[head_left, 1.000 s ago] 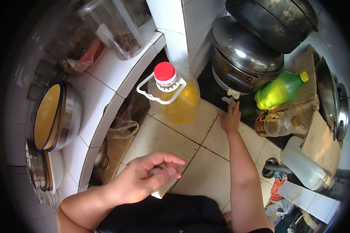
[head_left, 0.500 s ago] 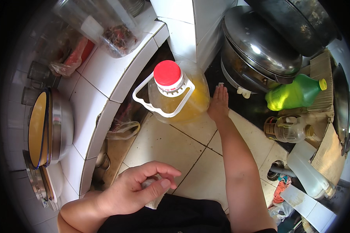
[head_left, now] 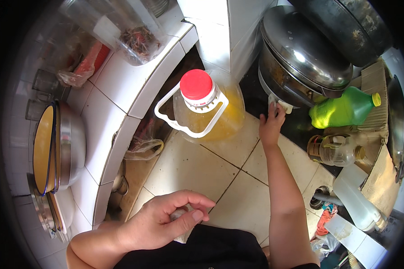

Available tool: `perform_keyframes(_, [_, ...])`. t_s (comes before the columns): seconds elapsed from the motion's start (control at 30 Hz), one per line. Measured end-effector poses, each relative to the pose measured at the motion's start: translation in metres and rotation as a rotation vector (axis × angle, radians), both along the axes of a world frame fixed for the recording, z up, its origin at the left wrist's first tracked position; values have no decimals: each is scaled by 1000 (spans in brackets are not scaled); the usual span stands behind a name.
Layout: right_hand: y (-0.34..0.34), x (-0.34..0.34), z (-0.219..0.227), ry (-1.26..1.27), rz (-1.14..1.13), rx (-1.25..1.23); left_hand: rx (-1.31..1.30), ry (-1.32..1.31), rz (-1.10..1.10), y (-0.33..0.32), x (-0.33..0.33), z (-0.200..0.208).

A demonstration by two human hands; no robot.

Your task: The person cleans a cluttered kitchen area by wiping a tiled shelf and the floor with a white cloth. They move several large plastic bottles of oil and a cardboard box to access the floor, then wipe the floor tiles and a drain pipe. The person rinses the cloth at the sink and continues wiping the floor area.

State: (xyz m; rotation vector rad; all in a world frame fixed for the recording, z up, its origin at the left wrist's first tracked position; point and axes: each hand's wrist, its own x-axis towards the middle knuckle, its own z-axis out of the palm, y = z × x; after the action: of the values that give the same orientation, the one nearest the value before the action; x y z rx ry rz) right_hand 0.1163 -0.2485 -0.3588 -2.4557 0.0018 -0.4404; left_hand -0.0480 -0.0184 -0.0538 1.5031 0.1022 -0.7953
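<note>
My left hand [head_left: 166, 219] is curled in front of my body, thumb and fingers around a whitish crumpled wad [head_left: 183, 236] whose material I cannot make out. My right arm stretches forward. My right hand [head_left: 270, 127] is low beside the big lidded metal pot [head_left: 309, 45], thumb apart from its fingers. Its fingertips touch a small pale piece [head_left: 288, 108] at the foot of the pot; its kind is unclear. Left of that hand stands a large clear jug [head_left: 232, 121] of yellow liquid with a red cap and white handle.
On the right lie a green bottle [head_left: 345, 109], a clear bottle [head_left: 332, 150], a whitish jug [head_left: 357, 197] and cardboard [head_left: 373, 96]. A tiled ledge [head_left: 121, 89] curves along the left, with steel bowls [head_left: 72, 148] and a clear jar [head_left: 139, 45]. Light tiles [head_left: 202, 175] cover the floor.
My right hand has moved right, from beside the jug to the pale piece at the pot's foot, and its fingers have spread. My left hand keeps its hold, nearly still.
</note>
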Motion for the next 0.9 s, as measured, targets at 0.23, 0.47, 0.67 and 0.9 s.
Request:
perform_keyframes(0.23, [10,-4,-26,184,134,-352,34,12,31,5,6,7])
perform_keyframes(0.47, [27,65,-35,229,234,-349,1,127,47,7,12,4])
perform_keyframes(0.67, [39,119,-18,429,337,-144,10,120,58,6,11,4])
perform_keyframes(0.9, [24,123,-9,516,558,-183,-13,88,13,4,22,-4])
